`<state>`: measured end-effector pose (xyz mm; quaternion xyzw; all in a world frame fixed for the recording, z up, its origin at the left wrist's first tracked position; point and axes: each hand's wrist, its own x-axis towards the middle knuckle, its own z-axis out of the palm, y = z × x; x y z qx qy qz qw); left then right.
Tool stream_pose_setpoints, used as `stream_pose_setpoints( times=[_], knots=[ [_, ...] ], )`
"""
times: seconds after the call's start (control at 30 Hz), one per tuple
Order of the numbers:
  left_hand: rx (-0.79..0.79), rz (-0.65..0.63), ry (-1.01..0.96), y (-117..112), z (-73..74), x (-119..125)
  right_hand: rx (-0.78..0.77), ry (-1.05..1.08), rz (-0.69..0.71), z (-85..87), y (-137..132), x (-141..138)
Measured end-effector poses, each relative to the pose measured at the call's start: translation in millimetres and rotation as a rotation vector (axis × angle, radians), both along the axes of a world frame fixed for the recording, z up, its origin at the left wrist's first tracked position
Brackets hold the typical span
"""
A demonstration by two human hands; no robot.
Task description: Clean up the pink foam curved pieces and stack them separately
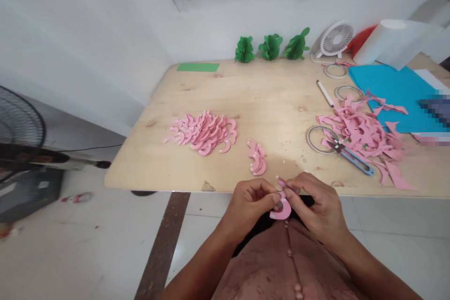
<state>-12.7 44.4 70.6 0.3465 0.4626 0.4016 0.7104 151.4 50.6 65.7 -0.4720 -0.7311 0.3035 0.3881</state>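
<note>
Just off the table's front edge, a curved pink paper piece [283, 212] is held between my two hands. My left hand [251, 204] pinches it from the left, thumb against the fingertips. From the other side my right hand [316, 201] grips its upper part in a pinch; the exact contact is partly hidden by the fingers. A small cluster of similar pink curved pieces [258, 159] lies on the table just beyond my hands. Farther left spreads a larger heap of pink curved pieces [207, 133], overlapping one another.
On the right, pink paper scraps [365, 131] lie by a blue-handled cutter [355, 159] and tape rings [321, 139]. A white marker [325, 93], blue sheets [386, 84], a small fan [336, 40], green paper figures [270, 47] and a green strip [198, 67] stand or lie farther back.
</note>
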Motion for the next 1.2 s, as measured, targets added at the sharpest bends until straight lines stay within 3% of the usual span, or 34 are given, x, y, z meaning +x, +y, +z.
stream_pose_setpoints(
  times=[0.27,0.57,0.8,1.2],
  knots=[
    [0.002,0.055,-0.014,-1,0.0,2,-0.307,0.124,0.048,4.4,2,3],
    [0.079,0.104,0.043,-3,-1.3,5,-0.086,0.020,-0.048,3.6,-1,-1],
    [0.089,0.225,-0.013,-1,-4.5,7,-0.329,0.143,0.050,6.4,2,3],
    [0.177,0.239,-0.063,-1,-8.7,11,-0.203,0.053,-0.032,9.2,-1,-3]
  ],
)
